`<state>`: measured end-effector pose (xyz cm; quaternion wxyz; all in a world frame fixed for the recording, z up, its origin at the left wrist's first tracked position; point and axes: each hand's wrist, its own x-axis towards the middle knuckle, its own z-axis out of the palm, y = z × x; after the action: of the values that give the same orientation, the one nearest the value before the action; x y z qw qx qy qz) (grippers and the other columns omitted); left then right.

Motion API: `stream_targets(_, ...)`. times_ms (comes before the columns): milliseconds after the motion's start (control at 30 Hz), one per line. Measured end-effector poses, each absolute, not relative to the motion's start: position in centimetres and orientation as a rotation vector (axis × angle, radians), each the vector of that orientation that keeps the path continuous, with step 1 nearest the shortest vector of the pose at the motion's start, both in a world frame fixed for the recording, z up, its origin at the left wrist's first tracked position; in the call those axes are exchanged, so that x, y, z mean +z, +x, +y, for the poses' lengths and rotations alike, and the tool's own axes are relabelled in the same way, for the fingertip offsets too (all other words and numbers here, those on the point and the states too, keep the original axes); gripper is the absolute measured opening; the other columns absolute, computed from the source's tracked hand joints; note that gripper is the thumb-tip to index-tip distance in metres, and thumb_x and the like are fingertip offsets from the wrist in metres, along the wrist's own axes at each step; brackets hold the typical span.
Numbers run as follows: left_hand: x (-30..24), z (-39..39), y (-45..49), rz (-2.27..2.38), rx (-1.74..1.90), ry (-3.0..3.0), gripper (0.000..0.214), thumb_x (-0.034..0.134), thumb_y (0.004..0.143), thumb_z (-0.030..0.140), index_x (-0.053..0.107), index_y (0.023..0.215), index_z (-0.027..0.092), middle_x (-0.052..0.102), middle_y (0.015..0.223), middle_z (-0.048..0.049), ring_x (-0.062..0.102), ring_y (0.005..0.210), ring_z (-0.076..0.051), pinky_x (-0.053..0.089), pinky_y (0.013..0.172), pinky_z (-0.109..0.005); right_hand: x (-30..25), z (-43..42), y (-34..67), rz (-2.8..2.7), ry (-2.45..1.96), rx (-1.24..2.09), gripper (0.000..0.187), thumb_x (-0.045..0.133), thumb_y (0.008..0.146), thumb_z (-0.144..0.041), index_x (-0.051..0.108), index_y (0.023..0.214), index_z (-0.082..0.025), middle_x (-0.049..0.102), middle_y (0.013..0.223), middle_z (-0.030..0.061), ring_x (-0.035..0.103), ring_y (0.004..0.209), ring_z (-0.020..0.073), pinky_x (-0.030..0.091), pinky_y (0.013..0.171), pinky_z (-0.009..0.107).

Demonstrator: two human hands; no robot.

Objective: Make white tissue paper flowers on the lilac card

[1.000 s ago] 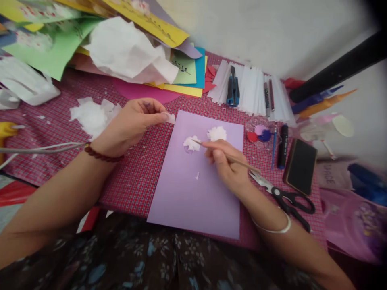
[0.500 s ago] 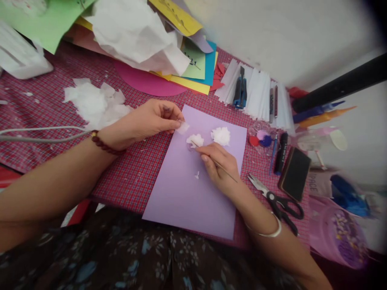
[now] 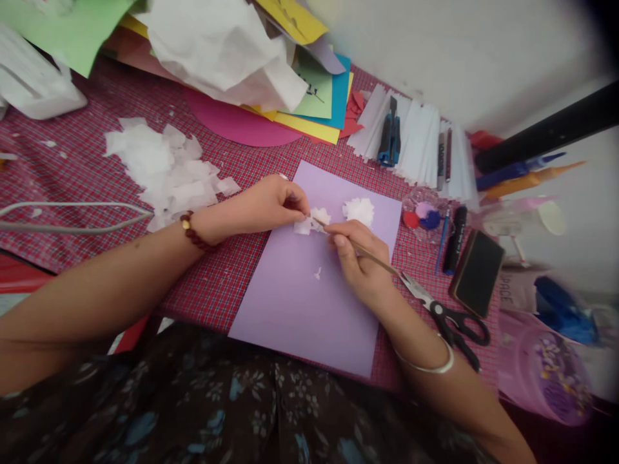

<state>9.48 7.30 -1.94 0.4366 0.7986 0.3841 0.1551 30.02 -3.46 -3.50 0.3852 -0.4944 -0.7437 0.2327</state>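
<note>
A purple sheet of paper lies on the checked tablecloth in front of me. Two fluffy white paper tufts sit on its upper half: the right tuft shows whole, the left tuft is partly covered by my fingers. My left hand pinches a small square of white tissue paper beside the left tuft. Held like a pen in my right hand is a thin stick, perhaps a brush, its tip close to the tissue and my left fingertips. A tiny white scrap rests lower on the sheet.
Loose tissue squares are heaped at the left. Scissors, a phone, a black marker and a paint dish lie right. White strips carry a cutter. Coloured papers stand behind; a pink tub is far right.
My left hand has moved right with the tissue square, up to the left tuft and the stick's tip. My right hand has shifted slightly right. The view has also shifted a little.
</note>
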Motion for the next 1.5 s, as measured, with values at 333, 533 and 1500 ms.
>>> stream_targets(333,-3.2,7.2,10.5,0.979,0.498,2.065,0.020,0.061,0.073,0.013,0.078,0.082,0.015,0.075,0.083,-0.0050,0.065,0.075,-0.016,0.046,0.070,-0.026,-3.1,-4.3,29.7,-1.654,-1.208,0.750,0.023,0.044,0.102,-0.034,0.065,0.101,-0.025,0.062,0.078,0.0018,0.061,0.072,0.0156,0.050,0.069,0.032)
stream_targets(533,-3.3,7.3,10.7,0.999,0.525,2.081,0.019,0.060,0.073,0.013,0.077,0.081,0.015,0.075,0.082,-0.0039,0.066,0.075,-0.015,0.046,0.069,-0.025,-3.6,-3.7,29.7,-1.926,-1.209,0.624,0.020,0.045,0.101,-0.027,0.064,0.104,-0.022,0.066,0.087,0.0040,0.062,0.078,0.0159,0.050,0.071,0.031)
stream_targets(1500,-3.5,7.9,10.2,1.101,0.539,1.940,0.030,0.052,0.074,0.006,0.071,0.098,0.010,0.071,0.082,-0.0037,0.064,0.080,-0.014,0.049,0.078,-0.025,-3.8,-4.3,29.8,-1.955,-1.263,0.515,0.020,0.045,0.100,-0.024,0.065,0.105,-0.022,0.064,0.085,0.0044,0.061,0.075,0.0162,0.049,0.070,0.031)
